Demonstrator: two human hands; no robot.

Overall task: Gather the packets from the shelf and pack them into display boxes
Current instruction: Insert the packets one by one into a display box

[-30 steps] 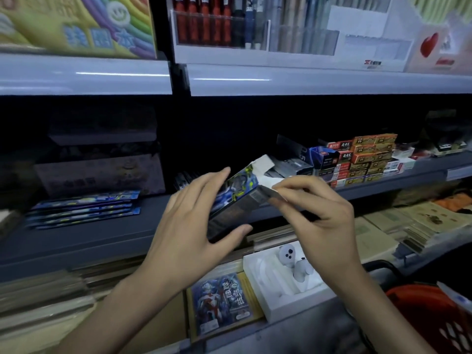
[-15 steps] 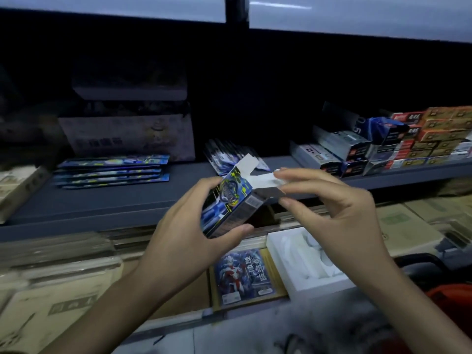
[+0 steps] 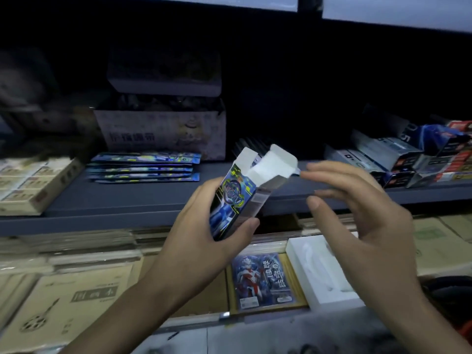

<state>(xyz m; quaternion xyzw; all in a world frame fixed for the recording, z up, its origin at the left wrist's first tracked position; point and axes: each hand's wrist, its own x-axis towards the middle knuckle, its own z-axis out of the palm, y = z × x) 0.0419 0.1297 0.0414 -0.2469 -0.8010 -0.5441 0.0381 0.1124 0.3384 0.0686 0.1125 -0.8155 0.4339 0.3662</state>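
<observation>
My left hand (image 3: 204, 226) grips a small blue display box (image 3: 236, 200), tilted, with its white top flaps (image 3: 270, 163) standing open. My right hand (image 3: 357, 215) hovers just right of the box with fingers loosely spread; its fingertips sit at the edge of the white flap and hold nothing. A stack of flat blue packets (image 3: 143, 167) lies on the grey shelf (image 3: 127, 198) to the left. Behind the box some dark packets (image 3: 247, 146) lean on the shelf, partly hidden.
A pale carton (image 3: 163, 134) stands behind the packets. Boxed goods (image 3: 408, 159) crowd the shelf's right end, a tan box (image 3: 30, 185) its left. Below lie paper pads (image 3: 66, 302), a card pack (image 3: 263, 279) and a white foam tray (image 3: 321, 272).
The view swung left and down along the shelf. My right hand let go of the box's flap and opened; the flaps now stand up and the box is more upright.
</observation>
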